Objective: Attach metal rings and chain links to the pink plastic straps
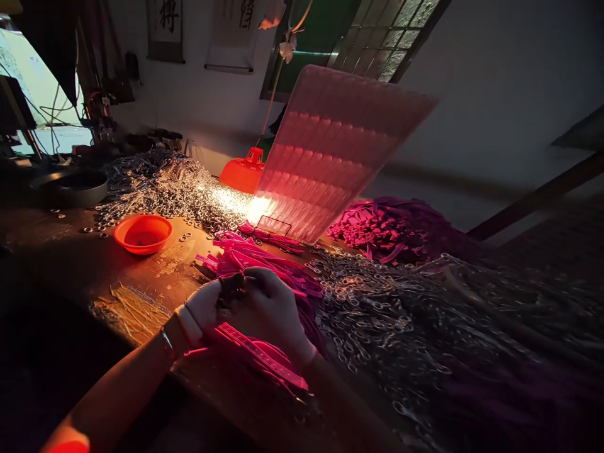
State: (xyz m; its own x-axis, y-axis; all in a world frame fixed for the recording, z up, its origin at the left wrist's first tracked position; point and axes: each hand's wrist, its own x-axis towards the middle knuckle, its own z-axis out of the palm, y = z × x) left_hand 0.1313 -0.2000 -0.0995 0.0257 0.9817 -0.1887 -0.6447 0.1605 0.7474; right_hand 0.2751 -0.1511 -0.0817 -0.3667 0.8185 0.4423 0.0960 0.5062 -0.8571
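My left hand, in a pale glove, is closed at the middle of the view. Close beside it my right hand, also gloved, has its fingers curled in. The two meet around a small dark piece too shadowed to make out. Below them hangs a pink strap; whether the fingers grip it is hidden. A metal end shows dimly near the strap's lower tip. Just beyond my hands lies a bundle of pink straps on the wooden table.
A red bowl sits left of a heap of metal rings. A red lamp hangs beside a tilted translucent panel. Metal clasps spread at right, with more pink straps behind. Yellowish strips lie near the front edge.
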